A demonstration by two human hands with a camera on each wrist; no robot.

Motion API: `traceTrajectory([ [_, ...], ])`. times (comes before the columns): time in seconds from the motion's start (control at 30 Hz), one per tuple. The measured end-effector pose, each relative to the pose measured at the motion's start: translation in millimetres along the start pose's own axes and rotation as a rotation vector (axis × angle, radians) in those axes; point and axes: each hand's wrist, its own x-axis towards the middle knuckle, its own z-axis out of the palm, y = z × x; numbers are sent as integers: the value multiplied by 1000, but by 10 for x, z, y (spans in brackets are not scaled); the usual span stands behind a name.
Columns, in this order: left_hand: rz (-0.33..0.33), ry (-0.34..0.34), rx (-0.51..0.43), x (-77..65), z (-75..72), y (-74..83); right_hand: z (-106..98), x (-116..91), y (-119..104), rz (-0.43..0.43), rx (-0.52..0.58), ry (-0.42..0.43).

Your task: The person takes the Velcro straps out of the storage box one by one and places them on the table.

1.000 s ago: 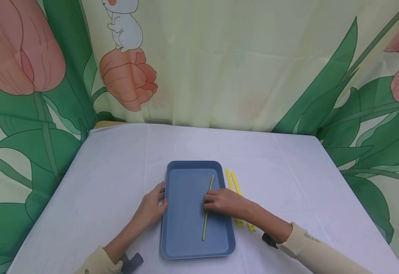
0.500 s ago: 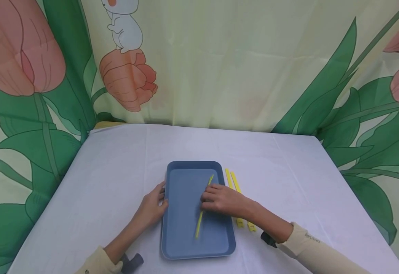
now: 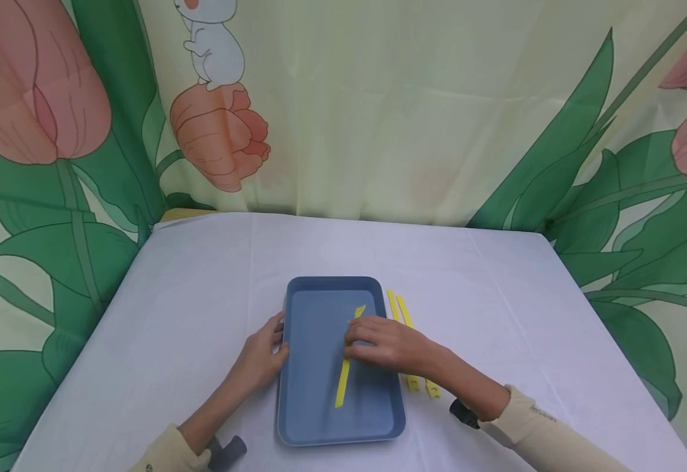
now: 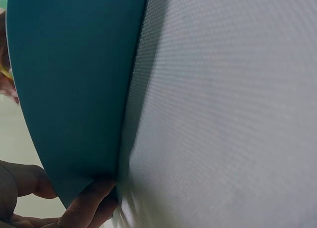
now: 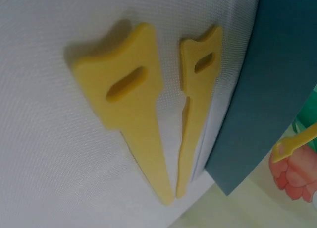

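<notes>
My right hand (image 3: 387, 342) is over the right half of a blue tray (image 3: 311, 400), holding a yellow hook-and-loop cable tie (image 3: 342, 383) near its middle. The strap's ends stick out above and below the fingers, and its flat face shows toward the head camera. One end of that cable tie (image 5: 297, 140) also appears past the tray's wall in the right wrist view. With thumb at the rim and fingers against the outer wall, my left hand (image 3: 261, 357) grips the tray's left side; in the left wrist view the fingers (image 4: 89, 203) reach the wall's lower edge.
Two more yellow cable ties (image 3: 407, 311) lie side by side right of the tray, partly hidden under the right forearm; close up, a slotted head (image 5: 124, 84) is visible. A white cloth (image 3: 473, 282) covers the table, and a flower-printed curtain (image 3: 367, 111) hangs behind.
The held cable tie has turned from edge-on to showing its flat face, and its near end has shifted left. The right hand moved slightly left; the left hand stays put.
</notes>
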Motion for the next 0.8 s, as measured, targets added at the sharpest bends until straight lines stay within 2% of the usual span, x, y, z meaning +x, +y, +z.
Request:
traceTrajectory([
  [0.13, -1, 6, 9, 2, -7, 14, -47, -15, -1, 17, 13, 54],
  [0.47, -6, 8, 21, -4, -9, 15, -164, -56, 24, 90, 30, 93],
  [0.8, -2, -3, 24, 3, 8, 20, -236, -227, 67, 145, -21, 179],
])
